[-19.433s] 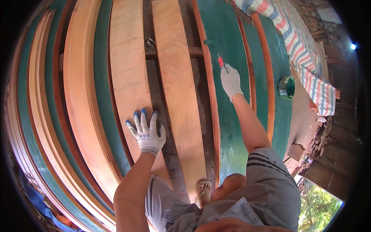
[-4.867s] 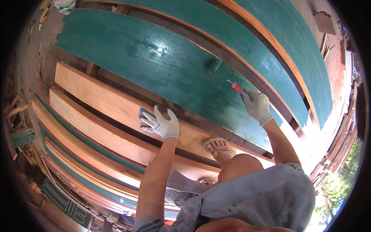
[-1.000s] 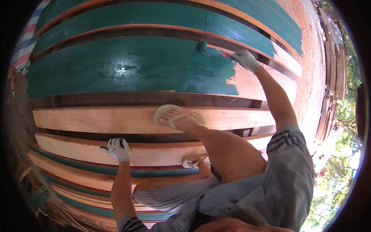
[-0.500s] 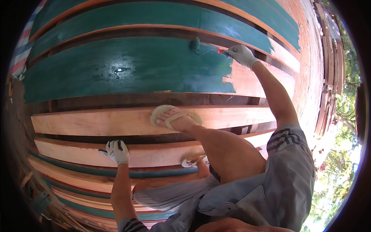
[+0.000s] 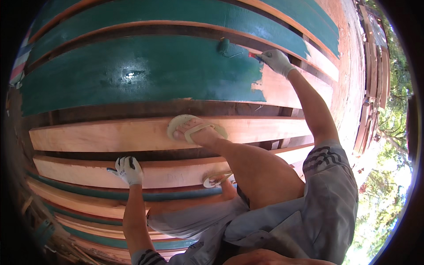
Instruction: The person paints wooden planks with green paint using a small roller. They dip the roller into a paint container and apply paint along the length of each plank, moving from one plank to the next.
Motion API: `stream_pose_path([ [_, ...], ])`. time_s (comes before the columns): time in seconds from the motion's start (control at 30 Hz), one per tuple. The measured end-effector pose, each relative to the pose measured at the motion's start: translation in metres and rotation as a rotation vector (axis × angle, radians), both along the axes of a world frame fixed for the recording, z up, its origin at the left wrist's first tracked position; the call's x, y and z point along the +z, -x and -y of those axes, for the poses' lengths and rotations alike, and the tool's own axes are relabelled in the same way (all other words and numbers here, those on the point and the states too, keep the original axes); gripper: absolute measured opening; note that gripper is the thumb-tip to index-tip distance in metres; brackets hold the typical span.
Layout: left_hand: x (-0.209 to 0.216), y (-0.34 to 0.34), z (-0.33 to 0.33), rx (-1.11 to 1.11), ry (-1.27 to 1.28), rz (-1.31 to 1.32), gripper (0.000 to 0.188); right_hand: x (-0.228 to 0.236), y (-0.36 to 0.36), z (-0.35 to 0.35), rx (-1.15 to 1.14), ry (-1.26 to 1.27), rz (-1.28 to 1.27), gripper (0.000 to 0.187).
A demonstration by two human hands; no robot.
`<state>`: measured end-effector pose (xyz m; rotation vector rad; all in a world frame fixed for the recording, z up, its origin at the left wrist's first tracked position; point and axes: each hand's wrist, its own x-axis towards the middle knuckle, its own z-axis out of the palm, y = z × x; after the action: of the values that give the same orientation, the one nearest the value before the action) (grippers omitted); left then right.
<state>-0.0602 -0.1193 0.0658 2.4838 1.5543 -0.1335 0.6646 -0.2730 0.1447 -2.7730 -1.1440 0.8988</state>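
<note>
"paint roller (image 5: 224, 46): where is it resting?"

"on the green-painted board (image 5: 172, 70), by the far edge; its wire frame (image 5: 237, 55) is pointing right toward the gloved right hand (image 5: 277, 62), whose fingers are gripping the red handle (image 5: 252, 55) closely."

"and the gloved left hand (image 5: 129, 171)?"

"it is resting on a bare plank (image 5: 75, 171), fingers partly spreading and bending, holding nothing that is showing."

Head view, single: wide fisheye, head-worn, facing steeply down, close above the wearer's grey clothing (image 5: 329, 203) and bent leg (image 5: 269, 174), the broad green board (image 5: 176, 66) farther off, edges bowing toward the rim.
</note>
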Motion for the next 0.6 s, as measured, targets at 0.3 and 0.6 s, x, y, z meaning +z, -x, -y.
stream_pose_path([
  [0.3,-0.009,0.022,0.002,-0.007,-0.114,0.106,0.01,0.04,0.045,0.057,-0.456,-0.12,-0.48,0.027],
  [0.6,-0.01,0.028,0.001,0.058,-0.016,0.009,0.019,-0.003,0.18,-0.047,-0.293,-0.126,-1.057,0.038],
])
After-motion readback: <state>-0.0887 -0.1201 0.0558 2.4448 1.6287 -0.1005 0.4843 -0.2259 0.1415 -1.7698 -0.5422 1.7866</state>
